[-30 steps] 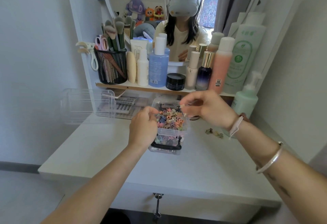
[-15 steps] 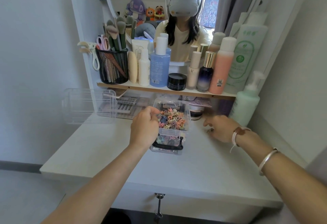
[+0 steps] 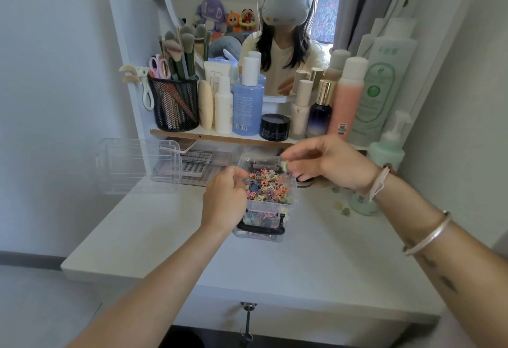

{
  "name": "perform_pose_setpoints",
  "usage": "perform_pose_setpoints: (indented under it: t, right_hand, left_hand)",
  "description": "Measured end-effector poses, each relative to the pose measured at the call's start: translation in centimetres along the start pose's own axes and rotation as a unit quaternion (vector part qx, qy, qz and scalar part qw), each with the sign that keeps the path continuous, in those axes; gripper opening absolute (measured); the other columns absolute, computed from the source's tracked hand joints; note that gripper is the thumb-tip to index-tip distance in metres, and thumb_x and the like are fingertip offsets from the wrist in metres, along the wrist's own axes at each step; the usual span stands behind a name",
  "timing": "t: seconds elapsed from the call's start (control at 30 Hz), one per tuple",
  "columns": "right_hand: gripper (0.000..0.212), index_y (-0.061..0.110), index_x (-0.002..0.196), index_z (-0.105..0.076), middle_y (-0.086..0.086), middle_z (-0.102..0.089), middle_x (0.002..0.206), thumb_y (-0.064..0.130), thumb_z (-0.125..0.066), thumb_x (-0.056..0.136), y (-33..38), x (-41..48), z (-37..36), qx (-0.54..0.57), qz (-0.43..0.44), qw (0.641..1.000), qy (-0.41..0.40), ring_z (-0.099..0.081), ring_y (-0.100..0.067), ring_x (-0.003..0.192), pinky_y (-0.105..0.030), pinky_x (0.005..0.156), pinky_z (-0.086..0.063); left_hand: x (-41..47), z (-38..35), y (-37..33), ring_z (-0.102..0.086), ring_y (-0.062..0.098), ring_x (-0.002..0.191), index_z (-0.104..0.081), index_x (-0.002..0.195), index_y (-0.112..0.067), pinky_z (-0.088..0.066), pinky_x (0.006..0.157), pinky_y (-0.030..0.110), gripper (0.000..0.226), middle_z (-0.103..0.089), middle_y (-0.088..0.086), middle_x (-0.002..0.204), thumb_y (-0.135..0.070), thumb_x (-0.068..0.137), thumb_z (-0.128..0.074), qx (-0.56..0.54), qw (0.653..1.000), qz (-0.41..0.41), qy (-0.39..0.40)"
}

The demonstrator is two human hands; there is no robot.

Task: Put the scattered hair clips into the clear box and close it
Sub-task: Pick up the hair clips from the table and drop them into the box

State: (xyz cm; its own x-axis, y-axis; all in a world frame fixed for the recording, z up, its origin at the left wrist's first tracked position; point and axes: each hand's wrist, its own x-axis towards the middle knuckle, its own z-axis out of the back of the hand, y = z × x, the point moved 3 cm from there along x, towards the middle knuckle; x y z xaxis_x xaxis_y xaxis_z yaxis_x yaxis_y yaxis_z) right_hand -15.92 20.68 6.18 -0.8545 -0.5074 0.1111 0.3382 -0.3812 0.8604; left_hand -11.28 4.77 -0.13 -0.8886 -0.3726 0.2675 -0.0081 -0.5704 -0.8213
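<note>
Our left hand grips the open clear box mid-desk. Our right hand pinches a pale hair clip above it. A few loose clips lie beside the green pump bottle, which our wrist partly covers.

white vanity desk, round mirror, grey curtain

right hand pinching clip, above clear box

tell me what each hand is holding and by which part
The right hand pinches a pale hair clip; which part is too small to tell. The left hand grips the clear box by its left rim.
</note>
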Motion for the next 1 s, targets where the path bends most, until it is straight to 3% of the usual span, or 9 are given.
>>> perform_pose_setpoints:
  t: [0.07, 0.13, 0.23, 0.27, 0.33, 0.47, 0.63, 0.77, 1.0]
  right_hand:
    - [0.019, 0.015, 0.099, -0.064, 0.008, -0.065, 0.066, 0.005, -0.062, 0.083, -0.5, -0.2, 0.6, -0.026, -0.031, 0.999, -0.005, -0.061, -0.002, 0.053, -0.015, 0.06, -0.055]
    - [0.023, 0.011, 0.107, -0.062, 0.001, -0.065, 0.077, 0.011, -0.062, 0.085, -2.1, -0.2, 2.1, -0.165, -0.067, 0.982, -0.059, -0.062, -0.013, 0.062, -0.026, 0.067, -0.055]
    - [0.035, 0.016, 0.12, -0.058, -0.007, -0.064, 0.113, 0.02, -0.058, 0.085, -5.7, -0.7, 2.7, -0.486, -0.141, 0.863, -0.004, -0.061, -0.025, 0.1, -0.029, 0.087, -0.048]
    - [0.038, 0.018, 0.124, -0.054, -0.009, -0.059, 0.124, 0.02, -0.055, 0.086, -7.0, -0.9, 2.3, -0.532, -0.171, 0.829, 0.027, -0.057, -0.027, 0.112, -0.029, 0.093, -0.045]
    - [0.035, 0.014, 0.124, -0.051, -0.011, -0.053, 0.13, 0.013, -0.045, 0.089, -8.8, -1.4, 1.1, -0.569, -0.197, 0.797, 0.052, -0.052, -0.029, 0.119, -0.031, 0.095, -0.043]
    - [0.031, 0.007, 0.114, -0.055, -0.017, -0.056, 0.122, 0.002, -0.036, 0.09, -10.0, -0.9, 0.6, -0.58, -0.167, 0.797, -0.001, -0.055, -0.032, 0.112, -0.035, 0.087, -0.046]
    - [0.033, 0.004, 0.118, -0.052, -0.019, -0.053, 0.123, 0.0, -0.033, 0.091, -9.6, 0.8, 1.4, -0.56, -0.168, 0.808, -0.07, -0.054, -0.037, 0.115, -0.039, 0.09, -0.045]
    - [0.037, 0.002, 0.125, -0.049, -0.019, -0.05, 0.13, 0.001, -0.031, 0.093, -9.9, 1.7, 1.3, -0.572, -0.205, 0.792, -0.06, -0.05, -0.036, 0.121, -0.039, 0.095, -0.044]
    - [0.031, 0.003, 0.117, -0.053, -0.019, -0.055, 0.126, 0.005, -0.038, 0.09, -10.1, 2.0, 0.9, -0.547, -0.209, 0.81, -0.038, -0.054, -0.035, 0.115, -0.036, 0.091, -0.046]
  left_hand:
    - [0.0, 0.0, 0.0, -0.056, 0.023, 0.107, -0.06, 0.109, -0.01, -0.037, 0.082, 0.025, 0.027, -0.063, 0.007, 0.117, -0.006, 0.094, -0.038, 0.0, 1.0, 0.0, 0.0]
    - [0.0, 0.0, 0.1, -0.056, 0.022, 0.107, -0.06, 0.109, -0.01, -0.037, 0.082, 0.025, 0.027, -0.063, 0.007, 0.117, -0.006, 0.094, -0.038, 0.001, 1.0, 0.0, -0.002]
    - [0.0, -0.1, 0.1, -0.057, 0.021, 0.104, -0.06, 0.108, -0.01, -0.037, 0.081, 0.024, 0.026, -0.063, 0.006, 0.116, -0.006, 0.094, -0.038, 0.002, 1.0, -0.001, -0.005]
    - [0.1, -0.1, 0.1, -0.057, 0.021, 0.103, -0.06, 0.108, -0.01, -0.037, 0.08, 0.024, 0.026, -0.063, 0.007, 0.116, -0.006, 0.094, -0.038, 0.001, 1.0, -0.002, -0.006]
    - [0.1, -0.1, 0.1, -0.057, 0.02, 0.1, -0.06, 0.108, -0.01, -0.037, 0.08, 0.025, 0.026, -0.064, 0.007, 0.115, -0.006, 0.093, -0.038, 0.0, 1.0, -0.003, -0.007]
    - [0.2, -0.1, 0.3, -0.058, 0.022, 0.103, -0.06, 0.107, -0.01, -0.038, 0.08, 0.025, 0.026, -0.064, 0.007, 0.114, -0.006, 0.093, -0.038, -0.003, 1.0, -0.004, -0.007]
    - [0.2, -0.1, 0.3, -0.059, 0.021, 0.1, -0.061, 0.107, -0.012, -0.037, 0.078, 0.024, 0.026, -0.065, 0.006, 0.112, -0.007, 0.094, -0.038, -0.002, 1.0, -0.005, -0.004]
    - [0.2, -0.1, 0.3, -0.058, 0.018, 0.095, -0.061, 0.106, -0.012, -0.036, 0.076, 0.023, 0.026, -0.065, 0.005, 0.111, -0.007, 0.094, -0.038, -0.008, 1.0, -0.006, 0.0]
    - [0.2, -0.1, 0.3, -0.056, 0.018, 0.098, -0.061, 0.106, -0.012, -0.035, 0.077, 0.023, 0.026, -0.064, 0.004, 0.111, -0.007, 0.093, -0.039, -0.013, 1.0, -0.007, 0.008]
